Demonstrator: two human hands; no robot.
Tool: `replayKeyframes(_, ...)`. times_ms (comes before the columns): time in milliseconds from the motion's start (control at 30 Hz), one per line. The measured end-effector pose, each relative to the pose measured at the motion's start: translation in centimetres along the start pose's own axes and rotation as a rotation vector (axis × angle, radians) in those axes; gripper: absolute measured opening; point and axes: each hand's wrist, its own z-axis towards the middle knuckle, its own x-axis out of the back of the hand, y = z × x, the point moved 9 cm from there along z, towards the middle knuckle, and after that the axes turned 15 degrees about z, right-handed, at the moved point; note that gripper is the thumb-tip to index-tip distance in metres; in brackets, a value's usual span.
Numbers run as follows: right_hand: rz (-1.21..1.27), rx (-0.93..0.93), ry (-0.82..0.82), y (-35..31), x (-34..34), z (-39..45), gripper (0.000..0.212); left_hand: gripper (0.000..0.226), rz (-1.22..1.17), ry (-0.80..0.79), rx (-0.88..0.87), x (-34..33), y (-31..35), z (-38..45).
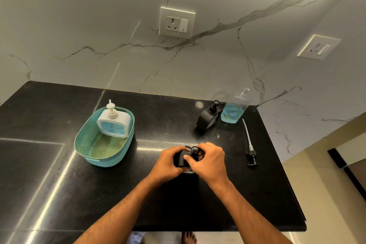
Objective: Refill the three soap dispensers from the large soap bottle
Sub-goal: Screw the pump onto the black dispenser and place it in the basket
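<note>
Both your hands are on the black dispenser [181, 159] at the near middle of the dark desk [162, 200]. Your left hand [168, 161] wraps the body from the left, fingers curled round it in a firm grip. Your right hand [208, 159] comes in from the other side, its thumb and fingers pinching at the black pump head [193, 150] on top. The pump spout pokes out to the left, just above your left fingers. How far the head is seated I can't tell; your hands cover the neck.

Off to the left sits the teal basket [87, 140], and inside it, at the far end, the white dispenser [113, 125] stands with its pump on and blue soap showing through its front window.

At the far right, a second black dispenser [208, 118] stands with its pump on, just beside the large soap bottle [234, 109]. That bottle is clear, uncapped, with blue soap filling only its lower part.

The bottle's own pump [250, 144] lies flat on the desk nearer you, well apart from your right hand, its long tube pointing back towards the bottle and its black head nearest the desk's right edge.

Behind it all, a marble wall [99, 25] carries two sockets [177, 23].
</note>
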Motion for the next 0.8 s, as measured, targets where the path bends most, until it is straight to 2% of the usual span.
replayKeyframes(100, -0.003, -0.007, 0.042, 0.2, 0.0, -0.4, 0.032, 0.057, 0.001, 0.017, -0.014, 0.3, 0.4, -0.1)
replayKeyframes(333, -0.005, -0.021, 0.087, 0.1, 0.1, -0.7, 0.035, 0.053, 0.026, 0.004, -0.032, 0.3, 0.5, 0.0)
replayKeyframes(600, 0.010, 0.045, -0.063, 0.3, -0.3, -1.2, 0.036, 0.057, 0.064, -0.031, -0.047, 0.8, 1.1, -0.5)
replayKeyframes(800, 0.070, 0.035, -0.170, 1.9, 0.3, -1.3, 0.056, 0.064, 0.091, -0.019, -0.026, 1.6, 0.1, -1.1)
